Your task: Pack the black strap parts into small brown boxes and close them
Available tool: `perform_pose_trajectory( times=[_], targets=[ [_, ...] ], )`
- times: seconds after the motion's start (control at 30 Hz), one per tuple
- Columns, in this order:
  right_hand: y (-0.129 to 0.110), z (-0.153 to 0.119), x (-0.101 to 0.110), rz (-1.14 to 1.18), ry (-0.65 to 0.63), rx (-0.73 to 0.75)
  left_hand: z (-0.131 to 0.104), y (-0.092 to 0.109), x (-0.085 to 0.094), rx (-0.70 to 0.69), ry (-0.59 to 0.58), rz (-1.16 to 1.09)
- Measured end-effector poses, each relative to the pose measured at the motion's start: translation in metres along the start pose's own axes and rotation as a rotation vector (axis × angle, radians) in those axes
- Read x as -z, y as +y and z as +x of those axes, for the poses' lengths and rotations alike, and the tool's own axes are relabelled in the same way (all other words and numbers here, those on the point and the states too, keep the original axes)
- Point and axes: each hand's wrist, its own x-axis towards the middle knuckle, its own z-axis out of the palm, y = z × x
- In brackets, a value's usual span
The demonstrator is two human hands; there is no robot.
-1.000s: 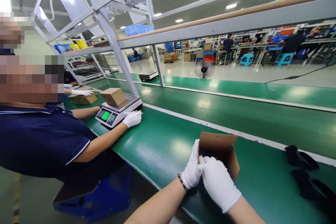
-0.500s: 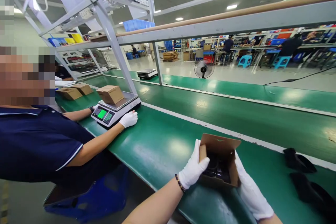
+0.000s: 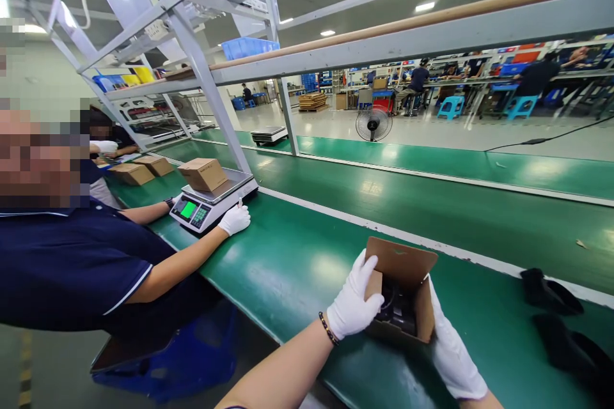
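Note:
An open cardboard box with its lid flap raised is held over the green bench; black items lie inside it. My left hand, in a white glove, grips the box's left side, thumb and fingers at a side flap. Against the box's right side is my right hand, also white-gloved, its fingers mostly hidden behind the cardboard. Two black objects rest on the bench to the right.
At the left, a person in a dark blue shirt has gloved hands beside a scale bearing a closed box. More boxes lie beyond. A metal shelf frame and a fan stand past the bench.
The box has shifted slightly up and left with my hands. My left fingers are spread a little more over its side flap. Another worker's gloved hand at the far left has risen.

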Motion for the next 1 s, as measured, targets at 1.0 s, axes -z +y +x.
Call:
perform_pose_trajectory(
  times=[1.0],
  targets=[
    [-0.012,0.012,0.041,-0.677,-0.221,0.727,0.02,0.007,0.035,-0.49,-0.308,0.421]
  ],
)
